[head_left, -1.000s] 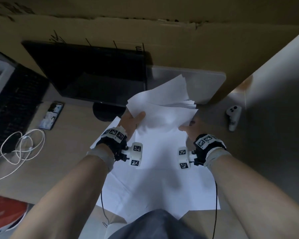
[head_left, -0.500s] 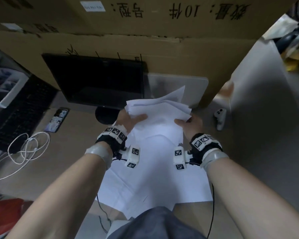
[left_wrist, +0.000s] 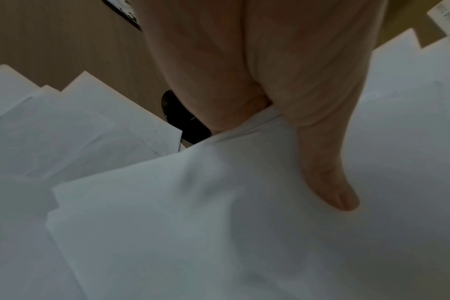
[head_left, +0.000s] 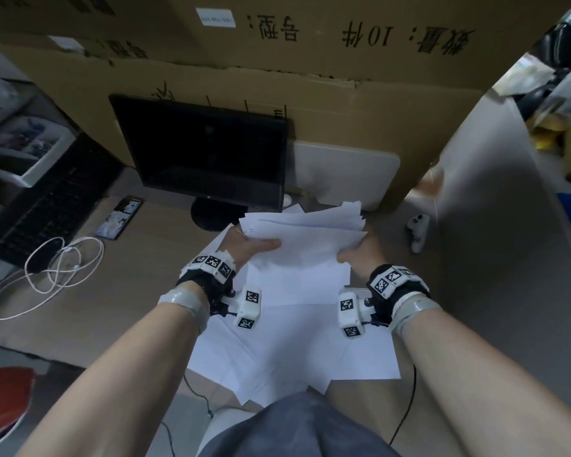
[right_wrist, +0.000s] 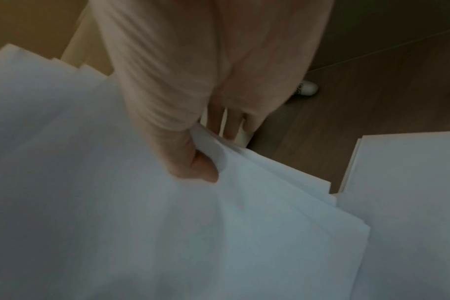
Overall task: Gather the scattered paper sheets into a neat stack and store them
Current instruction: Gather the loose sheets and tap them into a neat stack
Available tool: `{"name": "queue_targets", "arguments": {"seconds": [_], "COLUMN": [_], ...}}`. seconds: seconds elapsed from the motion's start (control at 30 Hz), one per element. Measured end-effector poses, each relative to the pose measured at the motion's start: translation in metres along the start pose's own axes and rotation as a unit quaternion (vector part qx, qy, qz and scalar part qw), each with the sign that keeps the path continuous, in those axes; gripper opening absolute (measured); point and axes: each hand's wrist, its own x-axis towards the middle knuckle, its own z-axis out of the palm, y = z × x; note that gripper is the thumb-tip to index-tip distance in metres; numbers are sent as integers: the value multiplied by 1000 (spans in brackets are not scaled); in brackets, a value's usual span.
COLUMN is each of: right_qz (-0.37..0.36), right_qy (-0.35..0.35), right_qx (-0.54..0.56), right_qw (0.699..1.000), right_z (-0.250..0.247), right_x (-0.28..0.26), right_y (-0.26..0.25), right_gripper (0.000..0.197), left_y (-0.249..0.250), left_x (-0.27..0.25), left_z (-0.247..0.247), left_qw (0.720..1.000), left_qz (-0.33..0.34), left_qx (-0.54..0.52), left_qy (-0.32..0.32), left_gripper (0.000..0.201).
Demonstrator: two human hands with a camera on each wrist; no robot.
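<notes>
A bundle of white paper sheets [head_left: 305, 237] is held above the desk between both hands, its far edges uneven. My left hand [head_left: 254, 249] grips the bundle's left edge, thumb on top and fingers underneath; the left wrist view shows the thumb [left_wrist: 329, 182] lying on the top sheet [left_wrist: 219, 223]. My right hand [head_left: 356, 253] pinches the right edge, thumb [right_wrist: 193, 164] pressed on the sheets [right_wrist: 141, 223], fingers below. More loose sheets [head_left: 294, 351] lie fanned out on the desk under my wrists.
A dark monitor [head_left: 208, 156] stands just beyond the bundle, its round base [head_left: 211, 214] close to the paper. A white board [head_left: 346, 176] leans against cardboard boxes [head_left: 277, 77]. A white controller [head_left: 417, 230] lies at right. A phone [head_left: 119, 217], a white cable [head_left: 56, 268] and a keyboard [head_left: 37, 206] lie left.
The two hands have drawn closer together and the splayed sheets have been squared into a tighter bundle. The head view has tilted up, showing more of the boxes.
</notes>
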Motion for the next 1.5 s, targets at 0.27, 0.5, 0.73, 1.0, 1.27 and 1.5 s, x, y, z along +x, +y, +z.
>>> {"name": "queue_targets", "arguments": {"seconds": [0.27,0.5,0.73,1.0,1.27,1.5], "right_qz": [37,-61,-100,-82,16,19], "right_qy": [-25,-15,20,29,24,3], "right_qx": [95,92,140,277,189,175], "right_qw": [995,994,985,957,982,984], "right_z": [14,34,27,16,36,32], "right_x": [-14,-21,-23,-27,-31,-24], "right_y": [21,18,-15,-34,0,19], "right_gripper": [23,22,12,23,12,22], "left_y": [-25,-42,-18,18,-23,-28], "left_x": [-6,-5,1,-6,-14,-10], "left_z": [-6,6,2,26,20,17], "left_qw": [999,990,989,985,987,987], "left_qz": [-38,-48,-13,22,-60,-86], "left_qx": [14,102,67,-51,40,96], "left_qy": [12,89,133,160,144,98], "left_gripper": [71,22,41,34,40,22]}}
